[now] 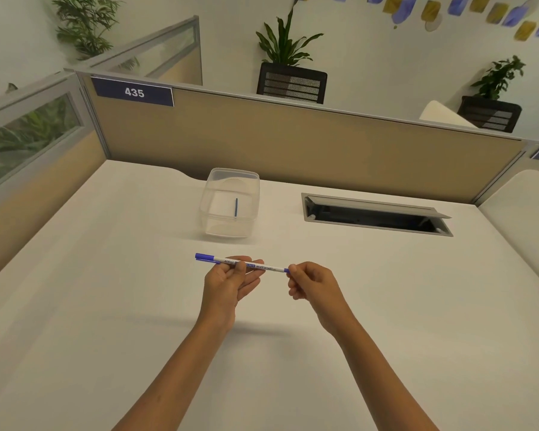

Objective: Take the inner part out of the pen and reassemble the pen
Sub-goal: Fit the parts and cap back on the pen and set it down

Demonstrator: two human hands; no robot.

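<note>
Here, at the far left, a glass-topped partition (28,132) bounds the white table (106,306), and a blue sign (134,92) reading 435 sits on the tan divider behind it. Further right, near the back of the table, stands a clear plastic container (231,181); a thin blue rod, seemingly the inner part (236,207), lies inside it, pointing away from the viewer.

In front of the container, raised above the table, is the pen (262,266), a white whiteboard marker with printed lettering and a blue cap (204,257) at its left end. It lies almost level, cap end slightly farther away, and spans the gap between both hands. The left hand (227,281) is closed around the barrel just right of the cap, thumb on the near side and fingers curled behind. The right hand (311,284) pinches the blue tip end of the pen between thumb and fingertips, the other fingers folded in. Both forearms reach up from the bottom edge.

To the right of the container, an open metal cable hatch (377,214) is set into the table. Beyond the divider stand two potted plants in dark mesh holders, one near the centre (288,48) and one at the far right (495,88), and blue and yellow shapes (448,10) decorate the wall above.
</note>
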